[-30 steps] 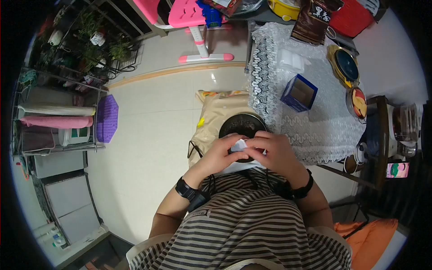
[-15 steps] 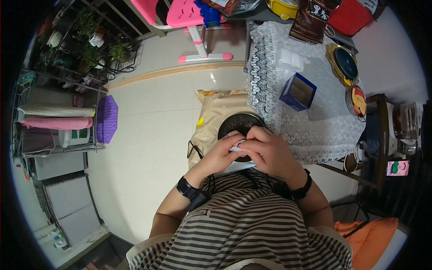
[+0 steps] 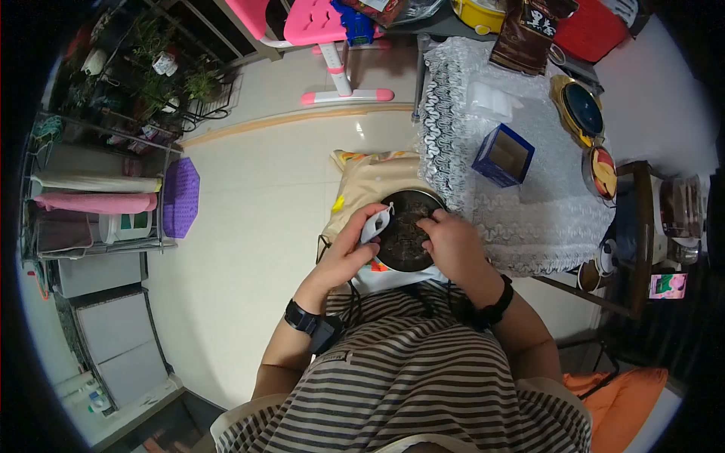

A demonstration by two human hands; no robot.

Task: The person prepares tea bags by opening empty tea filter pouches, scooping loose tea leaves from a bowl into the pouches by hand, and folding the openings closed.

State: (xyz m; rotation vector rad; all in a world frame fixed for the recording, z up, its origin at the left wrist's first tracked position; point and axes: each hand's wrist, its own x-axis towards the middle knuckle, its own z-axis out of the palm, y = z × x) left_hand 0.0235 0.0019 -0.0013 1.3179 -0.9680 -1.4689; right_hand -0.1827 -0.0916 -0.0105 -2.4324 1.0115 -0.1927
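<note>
My left hand (image 3: 345, 255) grips a small white pouch (image 3: 374, 225) between thumb and fingers, at the left edge of a round dark pan (image 3: 399, 268). Dark, loose, crumbly bits (image 3: 402, 235) cover the inside of the pan. Over the pan's right side, my right hand (image 3: 458, 246) reaches down with its fingers drawn together at the dark bits. Whatever lies between those fingertips is too small to make out. Beneath the pan is a cream cloth bag (image 3: 361, 177) with coloured prints, close to my lap.
On my right stands a table with a white lace cloth (image 3: 529, 219). It bears an open blue box (image 3: 504, 155), a white plastic packet (image 3: 489, 101), a brown bag (image 3: 531, 34) and a bowl of cut fruit (image 3: 603, 171). A pink chair (image 3: 313, 23) stands ahead.
My hands, together at the white pouch before, have parted. The left has moved left with the pouch; the right has dropped to the dark bits in the pan, which shows more fully.
</note>
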